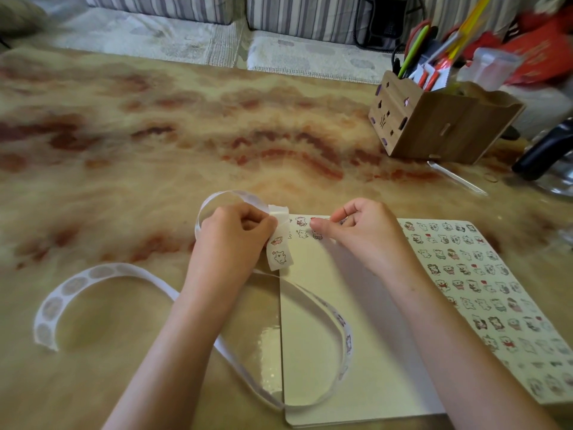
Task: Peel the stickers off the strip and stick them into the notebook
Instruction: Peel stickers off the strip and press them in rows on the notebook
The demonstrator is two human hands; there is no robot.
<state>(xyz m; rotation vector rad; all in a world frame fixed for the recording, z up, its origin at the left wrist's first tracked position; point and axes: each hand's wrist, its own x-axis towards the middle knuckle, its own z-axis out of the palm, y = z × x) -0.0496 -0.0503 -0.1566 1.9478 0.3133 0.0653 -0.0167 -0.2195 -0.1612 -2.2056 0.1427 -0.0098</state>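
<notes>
Open notebook point(341, 305) at the near edge of the marbled surface point(155, 135), right of centre. Its left page is mostly bare; its right page point(483, 274) is covered with rows of small cartoon stickers. The white strip point(93, 273) curls in a loose loop on the surface to the left, its emptied round patches showing. It then crosses the notebook's left edge and loops over the bare page. Left grip point(235, 234), at the top left corner of the notebook, pinches the strip between thumb and curled fingers. A short end bearing two stickers point(279, 256) hangs below it, and a further loop arches behind it. Right grip point(362, 231), just beside the left, has its fingers curled, with thumb and forefinger drawn together at the top edge of the left page, beside a few stickers already placed point(302, 226). Whether a sticker lies between them cannot be told. Far right: wooden pen holder point(443, 125) filled with pens.
</notes>
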